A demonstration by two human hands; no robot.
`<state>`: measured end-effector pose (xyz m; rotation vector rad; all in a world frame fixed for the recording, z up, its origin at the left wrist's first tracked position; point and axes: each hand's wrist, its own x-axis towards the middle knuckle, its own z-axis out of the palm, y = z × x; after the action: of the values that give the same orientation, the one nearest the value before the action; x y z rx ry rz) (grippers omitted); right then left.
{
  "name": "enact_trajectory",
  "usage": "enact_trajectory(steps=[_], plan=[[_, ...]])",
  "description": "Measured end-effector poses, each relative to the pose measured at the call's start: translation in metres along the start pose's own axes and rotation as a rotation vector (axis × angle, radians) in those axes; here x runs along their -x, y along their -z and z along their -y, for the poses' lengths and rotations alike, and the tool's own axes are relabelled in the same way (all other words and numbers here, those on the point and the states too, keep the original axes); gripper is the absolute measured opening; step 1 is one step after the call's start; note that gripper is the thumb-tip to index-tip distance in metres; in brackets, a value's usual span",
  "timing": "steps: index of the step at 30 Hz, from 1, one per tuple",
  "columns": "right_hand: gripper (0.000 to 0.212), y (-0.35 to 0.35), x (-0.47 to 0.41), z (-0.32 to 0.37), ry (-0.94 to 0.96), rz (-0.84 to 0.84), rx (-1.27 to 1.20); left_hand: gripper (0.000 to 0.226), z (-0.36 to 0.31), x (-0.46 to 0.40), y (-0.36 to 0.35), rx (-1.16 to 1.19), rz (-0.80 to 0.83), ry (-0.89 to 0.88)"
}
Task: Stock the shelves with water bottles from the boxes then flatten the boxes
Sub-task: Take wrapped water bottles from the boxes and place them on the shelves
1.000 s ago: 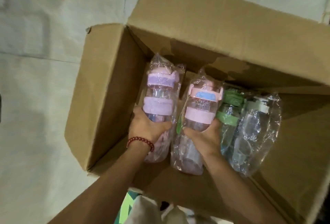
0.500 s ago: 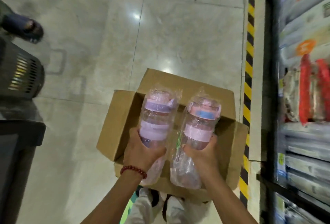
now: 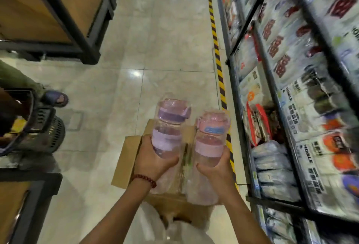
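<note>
Both forearms reach forward from the bottom of the view, side by side, each hand raised above an open cardboard box that sits on the tiled floor. The left hand, with a red bead bracelet at its wrist, grips the purple-banded bottle around its lower body, thumb across the front and fingers curled behind it. The right hand holds the pink-banded bottle the same way, fingers wrapped up its right side. Both bottles are clear, wrapped in plastic film, upright with their lids away from the person, and just beside each other. To the right stands a black-framed shelf packed with blurred packaged goods, a yellow-and-black striped line running along its foot. At left are a dark basket and another person's sandalled foot.
</note>
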<state>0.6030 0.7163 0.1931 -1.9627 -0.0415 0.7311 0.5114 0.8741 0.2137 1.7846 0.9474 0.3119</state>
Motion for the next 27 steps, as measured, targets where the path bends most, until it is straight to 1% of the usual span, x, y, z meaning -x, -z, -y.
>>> enact_trajectory(steps=[2,4,8,11,13,17,19,23,27], plan=[[0.091,0.016,0.017,0.014,0.043,-0.046,-0.008,0.061,-0.024,0.014,0.005,-0.009,0.027,0.019],[0.096,0.026,0.029,0.024,0.065,-0.076,-0.032,0.064,-0.042,0.025,0.009,-0.001,0.046,-0.013],[0.09,0.045,0.045,0.015,0.103,-0.123,-0.124,0.069,-0.064,0.037,0.014,0.023,0.092,-0.101],[0.098,0.054,0.068,0.019,0.132,-0.195,-0.193,0.07,-0.071,0.045,0.021,0.059,0.164,-0.126],[0.097,0.053,0.087,0.029,0.151,-0.269,-0.22,0.072,-0.072,0.049,0.028,0.075,0.237,-0.156],[0.094,0.036,0.128,0.039,0.162,-0.444,-0.344,0.077,-0.075,0.053,0.049,0.034,0.37,-0.26],[0.094,0.022,0.15,0.037,0.14,-0.521,-0.373,0.076,-0.076,0.056,0.061,-0.013,0.415,-0.298],[0.096,-0.013,0.199,0.011,0.068,-0.662,-0.398,0.086,-0.065,0.064,0.069,-0.049,0.548,-0.288],[0.096,-0.041,0.257,-0.017,0.003,-0.838,-0.468,0.092,-0.047,0.082,0.064,-0.146,0.706,-0.328]])
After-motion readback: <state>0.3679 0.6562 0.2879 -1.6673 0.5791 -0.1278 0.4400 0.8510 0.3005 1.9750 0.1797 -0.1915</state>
